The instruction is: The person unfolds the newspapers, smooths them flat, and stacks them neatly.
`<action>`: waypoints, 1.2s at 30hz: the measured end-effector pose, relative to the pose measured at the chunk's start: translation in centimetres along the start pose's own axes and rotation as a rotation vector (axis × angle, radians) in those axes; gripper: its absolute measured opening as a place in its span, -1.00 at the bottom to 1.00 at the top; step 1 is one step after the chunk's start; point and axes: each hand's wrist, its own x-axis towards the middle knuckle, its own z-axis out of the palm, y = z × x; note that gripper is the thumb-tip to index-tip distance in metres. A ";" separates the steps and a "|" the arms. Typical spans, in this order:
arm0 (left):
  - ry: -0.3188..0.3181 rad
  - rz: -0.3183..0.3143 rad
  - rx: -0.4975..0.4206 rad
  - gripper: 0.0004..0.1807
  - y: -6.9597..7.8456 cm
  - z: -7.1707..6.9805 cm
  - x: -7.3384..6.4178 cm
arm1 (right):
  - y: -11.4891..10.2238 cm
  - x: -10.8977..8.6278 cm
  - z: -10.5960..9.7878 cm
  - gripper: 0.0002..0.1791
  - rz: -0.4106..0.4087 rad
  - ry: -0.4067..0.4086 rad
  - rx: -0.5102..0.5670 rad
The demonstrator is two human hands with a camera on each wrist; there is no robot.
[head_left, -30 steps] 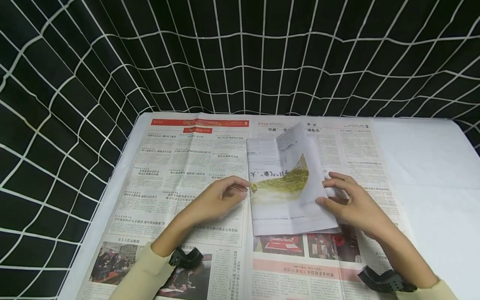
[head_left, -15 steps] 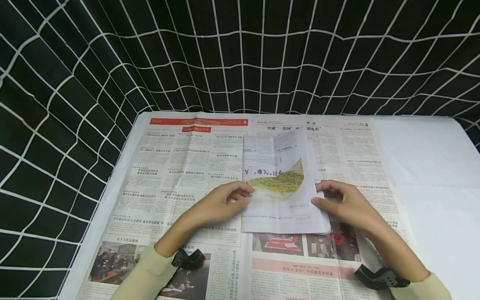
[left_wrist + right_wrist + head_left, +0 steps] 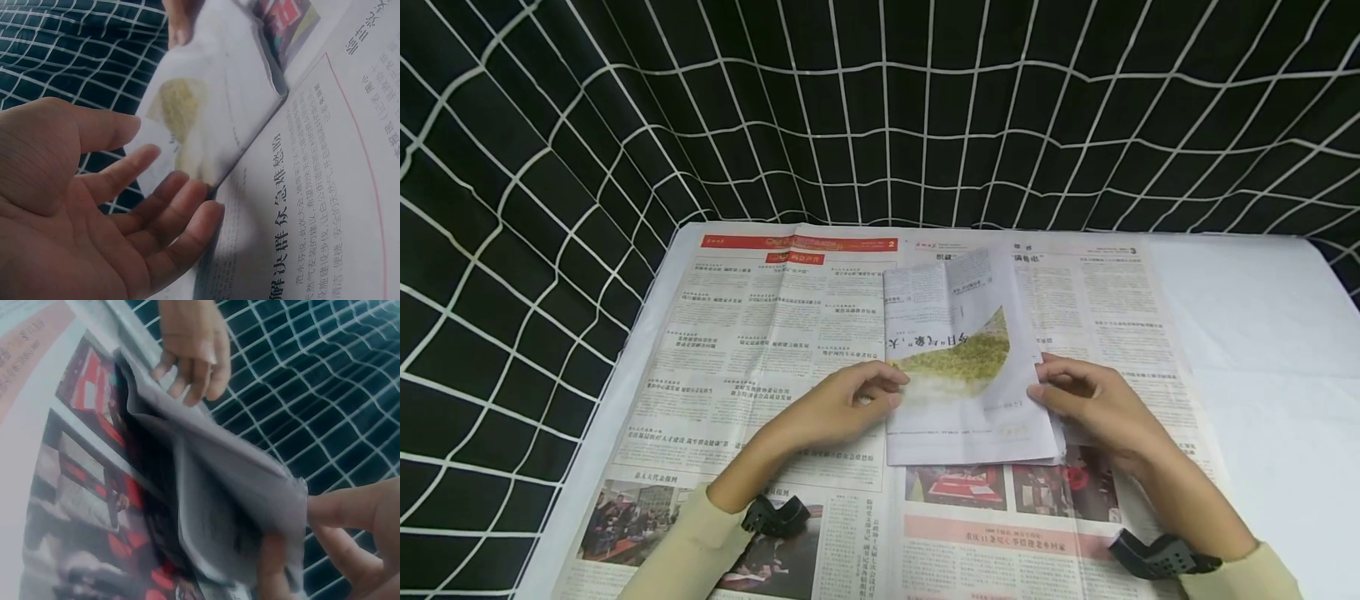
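A folded newspaper (image 3: 951, 417) with a green-and-yellow picture lies on a spread newspaper sheet (image 3: 752, 358). My right hand (image 3: 1097, 404) pinches its right edge, thumb on one side and fingers on the other. In the right wrist view, the layers of the folded newspaper (image 3: 219, 456) gape apart along that raised side. At the left edge is my left hand (image 3: 842, 404), its index fingertip overlapping the paper. The left wrist view shows that hand (image 3: 69, 206) palm up, with loosely bent fingers around nothing and fingertips close to the fold.
The spread sheet covers much of a white table (image 3: 1262, 358), which shows bare on the right. A black curtain (image 3: 955, 108) with a white grid hangs behind and to the left. Each wrist carries a black band, such as the right one (image 3: 1161, 557).
The folded newspaper has shifted left, and my right hand has moved left with it. My left hand's fingertips have come slightly over its left edge.
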 end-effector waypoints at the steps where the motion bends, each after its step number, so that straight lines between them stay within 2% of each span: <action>1: -0.001 0.003 0.002 -0.61 0.0 0.0 0.0 | 0.0 0.0 -0.1 -0.63 0.009 -0.014 0.041; 4: -0.002 -0.002 0.005 -0.61 0.0 0.1 0.1 | 0.1 0.1 -0.4 -0.82 0.050 -0.058 0.216; 6: -0.002 -0.004 0.007 -0.61 0.0 0.2 0.1 | 0.2 0.1 -0.6 -0.87 0.074 -0.102 0.335; 10: -0.010 -0.003 0.004 -0.61 0.0 0.2 0.1 | 0.3 0.2 -0.5 -0.82 0.114 -0.167 0.433; 12: -0.016 0.002 0.000 -0.61 0.0 0.3 0.0 | 0.3 0.3 -0.2 -0.86 0.122 -0.171 0.408; 14: -0.021 0.002 -0.004 -0.61 0.1 0.3 0.0 | 0.2 0.2 0.2 -0.93 0.096 -0.139 0.314; 18: -0.027 -0.001 -0.009 -0.60 0.1 0.3 0.0 | 0.2 0.1 0.8 -0.80 0.009 -0.042 0.091; 20: -0.028 0.004 -0.007 -0.60 0.1 0.4 0.0 | 0.2 0.1 0.9 -0.78 -0.027 -0.015 0.034; 23: -0.024 0.000 -0.011 -0.61 0.0 0.6 -0.1 | 0.3 0.0 1.0 -0.82 -0.038 -0.030 0.056; 26: -0.025 -0.014 -0.021 -0.61 -0.1 0.9 -0.2 | 0.3 -0.2 1.0 -0.87 -0.029 -0.080 0.124; 29: -0.027 -0.030 -0.032 -0.61 -0.2 1.2 -0.3 | 0.3 -0.4 1.3 -0.85 -0.061 -0.127 0.162; 34: -0.016 -0.029 -0.022 -0.63 0.0 1.1 -0.2 | 0.3 -0.3 1.8 -0.77 -0.157 -0.123 0.187; 36: -0.023 -0.027 -0.012 -0.63 0.1 1.0 0.0 | 0.3 -0.2 2.0 -0.72 -0.163 -0.117 0.251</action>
